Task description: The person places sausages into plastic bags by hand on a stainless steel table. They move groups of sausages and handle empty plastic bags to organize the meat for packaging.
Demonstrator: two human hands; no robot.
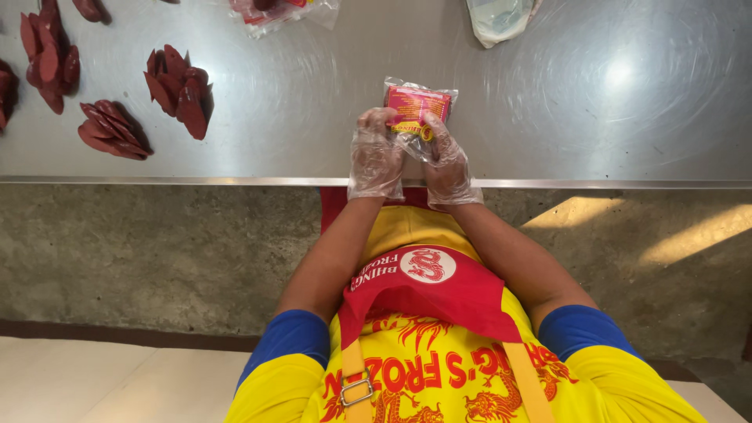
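Clear packet (pixel 417 106) of red slices, pinched between left hand (pixel 376 157) and right hand (pixel 448 160).

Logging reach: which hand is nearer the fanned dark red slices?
Left. The left hand grips the clear packet on the side facing the slices; the right hand is beyond.

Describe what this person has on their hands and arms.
Both the left hand and the right hand wear thin, clear, crinkled plastic gloves that end at the wrists. The forearms are bare. The short sleeves are yellow with blue cuffs.
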